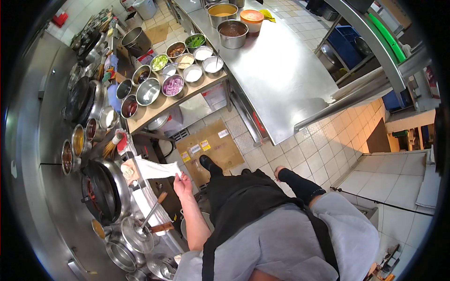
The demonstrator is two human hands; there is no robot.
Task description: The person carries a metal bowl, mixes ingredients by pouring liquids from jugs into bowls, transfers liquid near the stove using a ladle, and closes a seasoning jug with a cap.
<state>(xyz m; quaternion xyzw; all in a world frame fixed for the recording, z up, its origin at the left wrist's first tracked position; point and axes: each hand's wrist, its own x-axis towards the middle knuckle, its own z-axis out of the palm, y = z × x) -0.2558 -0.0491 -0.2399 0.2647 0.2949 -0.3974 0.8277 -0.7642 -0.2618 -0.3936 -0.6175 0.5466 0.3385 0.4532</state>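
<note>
My left hand (pixel 183 184) pinches the near corner of a white cloth (pixel 157 169), which stretches from the edge of the stove counter. The cloth's far end lies beside a beige block-like thing (pixel 130 170) whose kind I cannot make out. Below it, more white cloth (pixel 149 203) is draped along the counter edge, close to a wire strainer (pixel 137 234) with a wooden handle. My right hand (pixel 279 173) hangs low by the side of my black apron, below a black sleeve; its fingers are too small and partly hidden to read.
Woks (pixel 99 192) and sauce bowls line the stove on the left. Ahead, a side table bears several metal bowls, including chopped red onion (pixel 173 85). A steel worktable (pixel 276 70) with pots stands to the right. Flattened cardboard (pixel 211 146) lies on the tiled floor.
</note>
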